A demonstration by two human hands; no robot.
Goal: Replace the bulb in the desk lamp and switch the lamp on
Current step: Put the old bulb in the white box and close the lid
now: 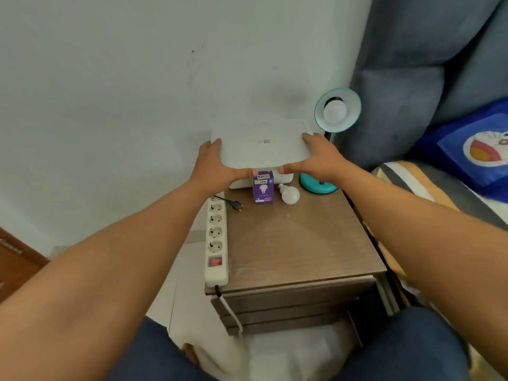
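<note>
Both hands, left hand (211,163) and right hand (316,158), clamp the white box (261,145); bulb swap unstarted, so setting it aside comes first.

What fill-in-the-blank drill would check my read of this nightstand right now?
1. Both hands, left and right, hold the white ____.
2. The loose bulb lies between the purple carton and the lamp's ____ base.
3. The lamp shade already holds a ____.
4. The black plug lies beside the ____ strip.

Missing: box; teal; bulb; power
</note>
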